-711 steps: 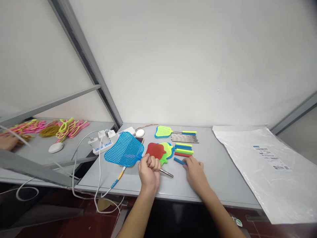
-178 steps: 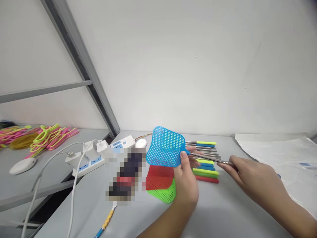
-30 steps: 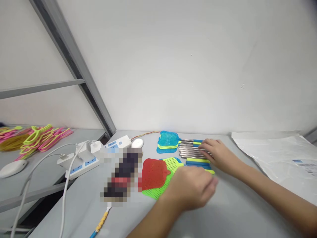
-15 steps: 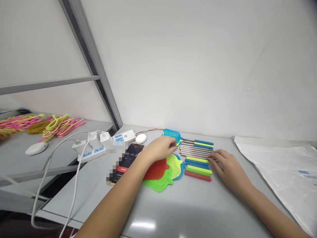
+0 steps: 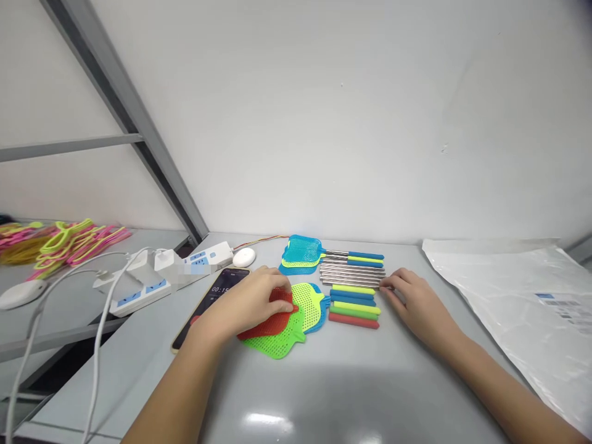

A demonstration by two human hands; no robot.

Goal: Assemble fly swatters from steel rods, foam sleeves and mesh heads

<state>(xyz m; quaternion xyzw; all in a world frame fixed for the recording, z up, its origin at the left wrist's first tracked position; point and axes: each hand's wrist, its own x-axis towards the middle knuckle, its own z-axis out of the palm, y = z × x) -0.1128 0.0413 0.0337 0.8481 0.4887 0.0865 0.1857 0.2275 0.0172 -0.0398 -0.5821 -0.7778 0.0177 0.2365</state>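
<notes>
My left hand [image 5: 250,302] lies flat on the red mesh [image 5: 271,320], hiding most of it; right hand [image 5: 411,302] fingers open beside the rods [image 5: 351,275].

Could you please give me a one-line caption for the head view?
Left hand rests on the red swatter head; right hand touches the metal rods.

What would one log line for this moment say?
left hand: resting on red swatter head | right hand: touching ends of metal rods | colored handle sleeves: between hands
</notes>
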